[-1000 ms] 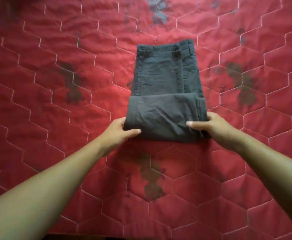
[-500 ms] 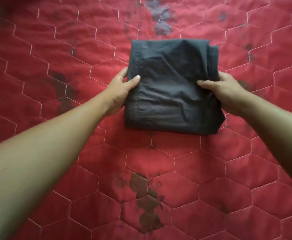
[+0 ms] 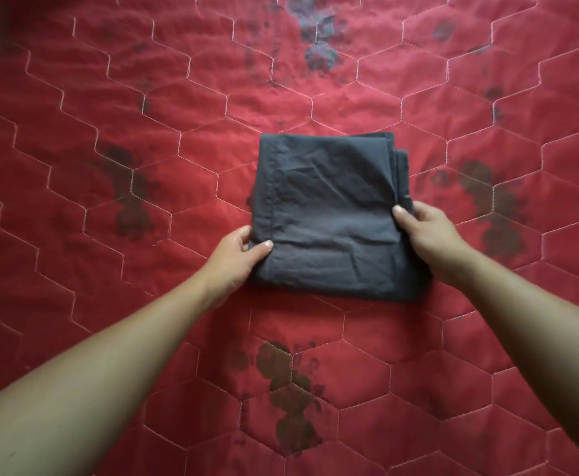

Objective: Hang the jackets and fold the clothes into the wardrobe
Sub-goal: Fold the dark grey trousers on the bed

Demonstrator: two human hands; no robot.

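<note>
Left hand (image 3: 238, 254) pinches near-left corner of folded trousers (image 3: 329, 218); right hand (image 3: 428, 235) grips right edge. Bundle flat on red quilt (image 3: 109, 97). Risk: right-side layers sit loose, could splay or unfold on lift if grip uneven.

The folded trousers (image 3: 329, 214) are plain dark charcoal grey. The quilt (image 3: 109, 97) under them is deep red, stitched in pale hexagons. It has dark brownish flower-like blotches (image 3: 291, 389) left, right and nearer of the trousers, and a grey-blue patch (image 3: 317, 39) beyond them.
</note>
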